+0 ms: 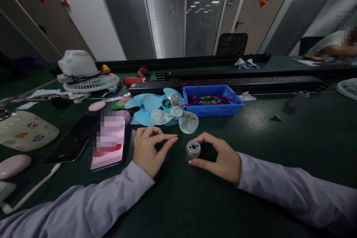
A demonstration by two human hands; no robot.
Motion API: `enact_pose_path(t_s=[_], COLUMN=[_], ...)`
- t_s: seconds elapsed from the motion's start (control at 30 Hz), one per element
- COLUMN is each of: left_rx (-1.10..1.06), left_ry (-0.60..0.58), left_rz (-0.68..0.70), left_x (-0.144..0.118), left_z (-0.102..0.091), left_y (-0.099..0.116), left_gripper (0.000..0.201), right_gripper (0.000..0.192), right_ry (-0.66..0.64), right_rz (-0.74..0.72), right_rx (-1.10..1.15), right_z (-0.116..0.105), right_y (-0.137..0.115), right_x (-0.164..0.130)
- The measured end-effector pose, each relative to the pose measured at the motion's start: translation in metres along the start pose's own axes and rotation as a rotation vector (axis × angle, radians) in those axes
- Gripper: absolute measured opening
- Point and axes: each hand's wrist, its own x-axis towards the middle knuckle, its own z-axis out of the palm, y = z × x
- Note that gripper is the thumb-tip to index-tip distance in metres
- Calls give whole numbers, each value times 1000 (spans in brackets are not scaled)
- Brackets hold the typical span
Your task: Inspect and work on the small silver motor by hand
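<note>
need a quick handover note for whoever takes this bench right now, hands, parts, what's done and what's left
Right hand: curled around a small silver motor standing on the green table, thumb and fingers at its sides.
Left hand: resting on the table beside the motor, fingers pinched together, holding nothing that shows.
Parts: a pile of light blue fan blades lies just behind the hands; a blue bin with red wires sits to their right. A white fan stands at far left.
Done: the motor is out on the table, bare.
Left: no blade is on the motor yet.
</note>
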Motion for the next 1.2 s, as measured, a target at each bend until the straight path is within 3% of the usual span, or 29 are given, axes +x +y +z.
enact_pose_path(t_s=[0.13, 0.37, 0.53, 1.03, 1.2], left_rx=[120, -186, -287, -303, -317], left_ry=[-101, 153, 91, 13, 63], left_rz=[-7, 88, 153, 150, 155], left_x=[-1, 1, -4, -2, -2], left_z=[4, 2, 4, 5, 5], left_y=[-1, 28, 44, 39, 42], left_gripper=[12, 14, 14, 11, 7], right_gripper=[33, 31, 30, 33, 30], right_ry=[-7, 14, 4, -9, -16], right_rz=[4, -28, -55, -50, -76], right_rx=[-2, -2, 17, -20, -66], right_z=[0, 1, 1, 1, 0], right_y=[0, 2, 3, 3, 2], right_x=[0, 0, 1, -1, 2])
